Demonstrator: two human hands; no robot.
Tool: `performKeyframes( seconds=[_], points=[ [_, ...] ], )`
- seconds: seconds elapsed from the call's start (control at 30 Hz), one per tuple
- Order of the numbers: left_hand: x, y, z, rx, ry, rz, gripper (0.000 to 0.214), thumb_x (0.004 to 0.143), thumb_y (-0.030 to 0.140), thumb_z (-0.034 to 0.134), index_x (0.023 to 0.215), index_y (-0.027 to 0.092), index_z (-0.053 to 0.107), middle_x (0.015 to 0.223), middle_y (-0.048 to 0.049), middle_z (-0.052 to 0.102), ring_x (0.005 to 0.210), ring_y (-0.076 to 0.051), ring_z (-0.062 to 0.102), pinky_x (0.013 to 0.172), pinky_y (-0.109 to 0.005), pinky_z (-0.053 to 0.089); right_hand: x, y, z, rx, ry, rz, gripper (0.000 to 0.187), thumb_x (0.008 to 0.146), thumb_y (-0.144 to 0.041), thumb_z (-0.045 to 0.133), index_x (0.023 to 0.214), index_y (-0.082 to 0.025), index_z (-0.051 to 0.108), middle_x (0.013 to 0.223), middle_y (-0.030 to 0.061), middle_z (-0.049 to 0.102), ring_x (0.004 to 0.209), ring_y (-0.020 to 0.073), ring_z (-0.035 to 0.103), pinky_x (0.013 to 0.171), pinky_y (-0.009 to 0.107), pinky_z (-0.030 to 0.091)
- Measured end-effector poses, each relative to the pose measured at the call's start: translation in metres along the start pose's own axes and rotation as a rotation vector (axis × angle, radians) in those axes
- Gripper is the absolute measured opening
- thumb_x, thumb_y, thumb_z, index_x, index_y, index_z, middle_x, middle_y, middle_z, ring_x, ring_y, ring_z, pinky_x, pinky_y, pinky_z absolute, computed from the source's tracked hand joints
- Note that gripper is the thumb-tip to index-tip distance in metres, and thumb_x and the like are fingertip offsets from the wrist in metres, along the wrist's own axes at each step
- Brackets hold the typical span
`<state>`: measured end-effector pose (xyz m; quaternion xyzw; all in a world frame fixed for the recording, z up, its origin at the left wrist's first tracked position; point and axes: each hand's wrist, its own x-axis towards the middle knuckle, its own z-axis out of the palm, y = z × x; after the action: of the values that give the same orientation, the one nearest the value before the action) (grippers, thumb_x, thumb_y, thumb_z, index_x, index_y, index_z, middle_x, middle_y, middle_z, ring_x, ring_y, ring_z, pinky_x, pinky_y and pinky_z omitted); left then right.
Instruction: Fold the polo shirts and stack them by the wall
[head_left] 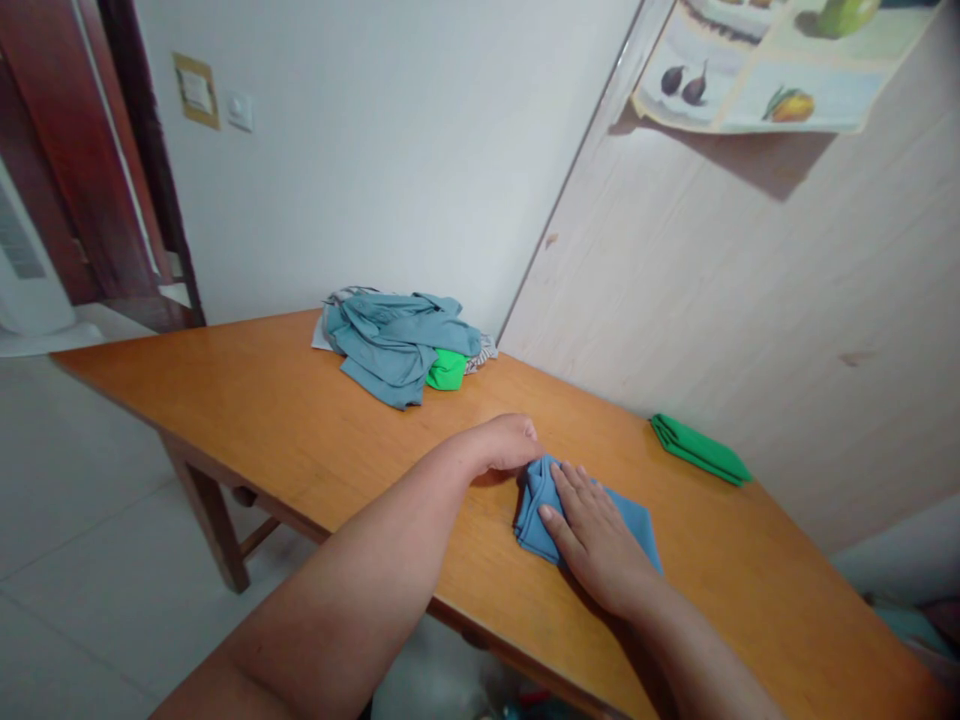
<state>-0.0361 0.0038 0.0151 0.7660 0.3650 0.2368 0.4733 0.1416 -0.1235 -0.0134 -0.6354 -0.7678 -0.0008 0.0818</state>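
A blue folded cloth (536, 535) lies on the wooden table in front of me; whether it is a garment cannot be told. At its far left corner, my left hand (508, 442) is closed, with curled fingers pinching the edge; the fingertips are partly hidden. Flat across the top of the cloth rests my right hand (596, 530), its fingers stretched out and pressing down on the folded layers.
A loose heap of clothes (397, 340), mostly grey-blue with a bright green piece, sits at the table's back left. Near the wall on the right is a green folded cloth (699, 450). The table (247, 400) meets the walls behind; a fruit poster (772, 70) hangs above.
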Motion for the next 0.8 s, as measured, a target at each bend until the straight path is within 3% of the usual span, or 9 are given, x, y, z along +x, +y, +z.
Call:
performKeyframes(
  seconds=[0.2,0.6,0.8],
  points=[
    [-0.007,0.0,-0.004,-0.048,-0.132,0.032,0.005,0.062,0.022,0.06,0.062,0.017,0.059,0.056,-0.0003,0.06,0.05,-0.013,0.05,0.047,-0.024,0.034,0.0,0.001,0.001,-0.007,0.003,0.003,0.075,0.099,-0.063,0.027,0.157,-0.015,0.03,0.162,0.0127,0.026,0.151,0.028,0.02,0.123,0.052,0.019],
    [-0.013,0.005,0.002,0.264,-0.069,0.022,0.044,0.058,0.008,0.067,0.1,0.017,0.058,0.067,0.0059,0.061,0.06,-0.012,0.056,0.05,-0.02,0.036,0.001,0.009,0.008,-0.042,0.011,-0.021,0.073,0.099,-0.062,0.028,0.158,-0.019,0.027,0.163,0.0101,0.026,0.151,0.0276,0.019,0.123,0.052,0.02],
    [-0.018,0.012,0.001,0.355,-0.049,0.002,0.042,0.06,0.011,0.069,0.101,0.017,0.061,0.074,0.004,0.066,0.064,-0.013,0.057,0.054,-0.022,0.04,0.002,0.007,0.005,-0.059,-0.01,-0.031,0.071,0.099,-0.063,0.029,0.159,-0.024,0.025,0.164,0.0091,0.024,0.151,0.0289,0.02,0.121,0.053,0.021]
  ],
)
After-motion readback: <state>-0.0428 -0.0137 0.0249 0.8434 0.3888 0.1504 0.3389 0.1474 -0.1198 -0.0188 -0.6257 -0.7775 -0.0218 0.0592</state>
